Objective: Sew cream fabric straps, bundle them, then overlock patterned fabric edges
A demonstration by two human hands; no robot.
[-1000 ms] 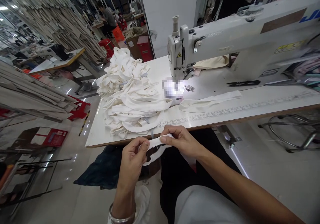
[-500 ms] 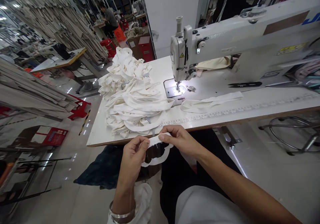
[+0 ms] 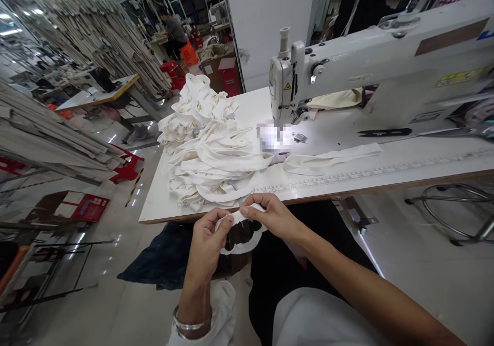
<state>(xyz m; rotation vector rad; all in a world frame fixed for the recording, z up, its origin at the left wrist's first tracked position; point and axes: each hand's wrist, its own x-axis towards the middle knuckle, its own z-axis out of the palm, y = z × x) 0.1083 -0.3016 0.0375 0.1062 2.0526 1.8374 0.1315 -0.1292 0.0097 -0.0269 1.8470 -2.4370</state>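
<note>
One table [image 3: 157,205] bears piled white strips [image 3: 216,163], hanging cloth [image 3: 42,135] beyond.

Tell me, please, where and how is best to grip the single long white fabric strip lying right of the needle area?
I would pinch the long white fabric strip at its narrow right end, coming from the front edge of the white tabletop. The strip tapers there, well away from the tangled white fabric pile, and the white sewing machine stands behind.
</note>
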